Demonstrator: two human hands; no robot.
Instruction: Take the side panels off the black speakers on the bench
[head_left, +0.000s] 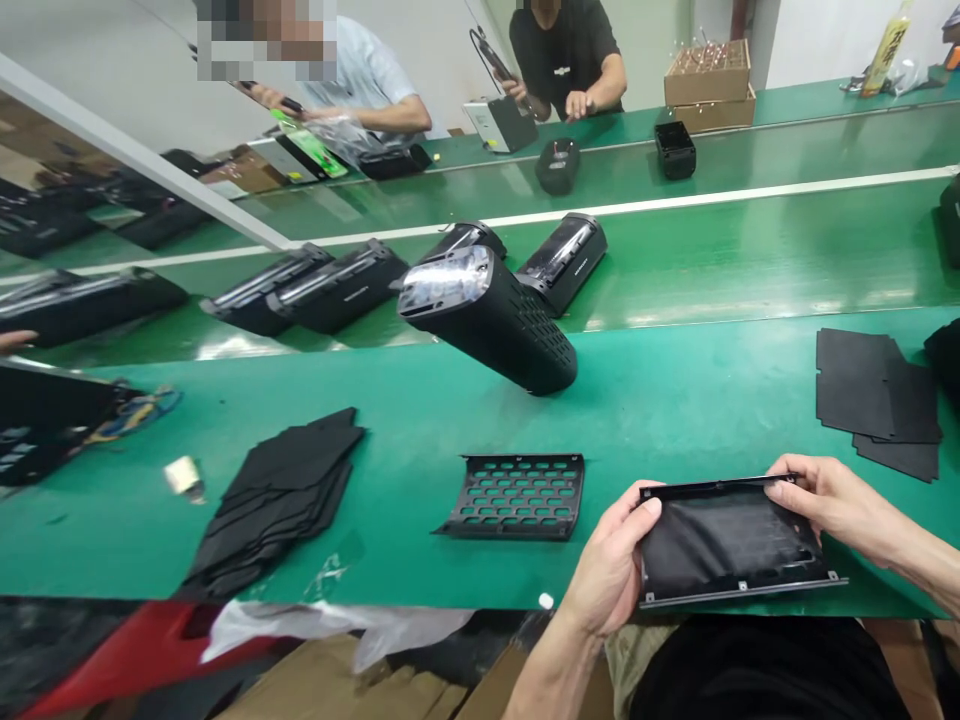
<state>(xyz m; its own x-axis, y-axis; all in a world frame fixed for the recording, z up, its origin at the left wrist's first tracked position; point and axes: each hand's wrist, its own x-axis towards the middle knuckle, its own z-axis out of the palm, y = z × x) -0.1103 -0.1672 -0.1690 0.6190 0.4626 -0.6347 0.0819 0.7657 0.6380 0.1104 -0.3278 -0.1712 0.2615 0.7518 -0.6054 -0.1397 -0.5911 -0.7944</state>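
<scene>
My left hand [611, 570] grips the left edge of a black curved panel [731, 545] lined with dark fabric, thumb on its top corner. My right hand [825, 495] pinches the panel's upper right edge. I hold it over the near edge of the green bench [675, 410]. A bare perforated grille panel [517, 495] lies on the bench just left of my hands. Behind it a black perforated speaker body [495, 320] lies tilted.
A stack of black fabric sheets [277, 495] lies at left, more sheets [877, 400] at right. Several black speaker bodies [330, 290] lie on the conveyor behind. Two other people [566, 55] work at the far side, near cardboard boxes [709, 80]. White tape roll [184, 475] at left.
</scene>
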